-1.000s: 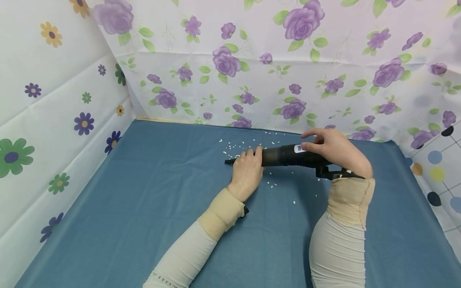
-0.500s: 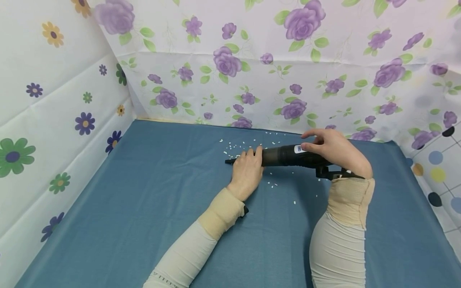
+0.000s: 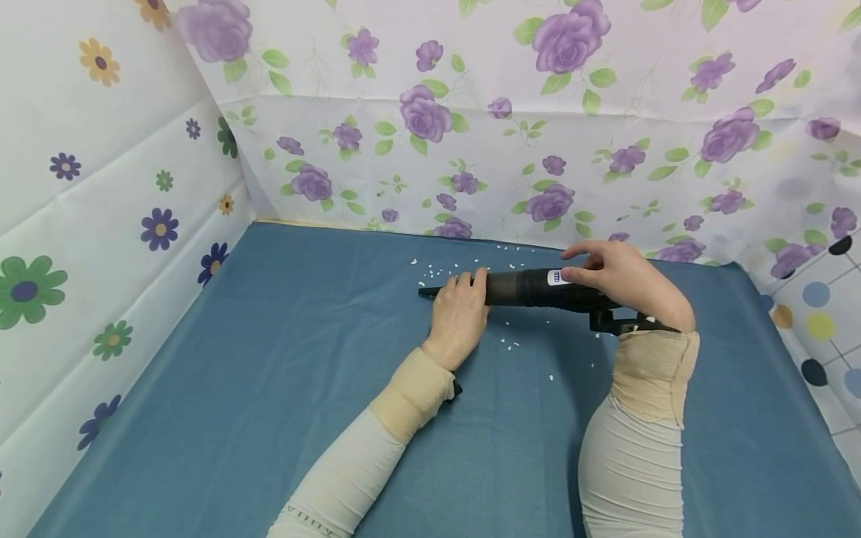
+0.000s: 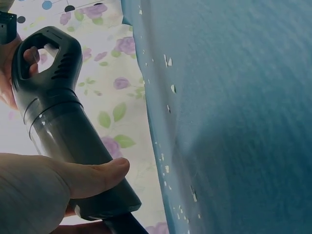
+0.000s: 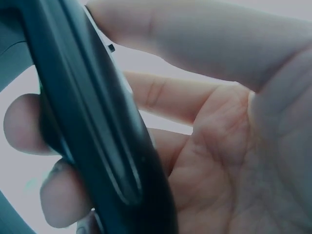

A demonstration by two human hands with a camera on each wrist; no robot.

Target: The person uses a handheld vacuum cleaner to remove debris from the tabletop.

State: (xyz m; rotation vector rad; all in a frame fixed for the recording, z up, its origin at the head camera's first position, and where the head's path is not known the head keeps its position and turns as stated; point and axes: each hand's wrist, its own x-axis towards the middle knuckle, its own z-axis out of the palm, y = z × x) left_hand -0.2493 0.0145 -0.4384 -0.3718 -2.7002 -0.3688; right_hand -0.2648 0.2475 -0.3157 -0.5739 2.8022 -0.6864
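Observation:
A black handheld vacuum cleaner (image 3: pixel 534 288) is held level above the blue cloth, its narrow nozzle (image 3: pixel 427 292) pointing left. My left hand (image 3: pixel 459 315) grips its front end, just behind the nozzle; the left wrist view shows the thumb (image 4: pixel 100 178) lying across the dark see-through barrel (image 4: pixel 73 134). At the rear, my right hand (image 3: pixel 635 282) holds the loop handle (image 5: pixel 97 122), with fingers curled through it and the thumb along the top. Small white scraps (image 4: pixel 173 88) lie scattered on the cloth around and beneath the vacuum.
Blue cloth (image 3: pixel 269 373) covers the table. A floral sheet (image 3: pixel 377 119) rises along the back edge, a flower-print sheet (image 3: pixel 114 224) stands on the left, and a dotted sheet (image 3: pixel 830 351) is on the right. Both wrists wear beige wraps.
The nozzle tip and my left hand have shifted slightly toward the back wall, closer to the white scraps. My right hand stays nearly in place on the handle.

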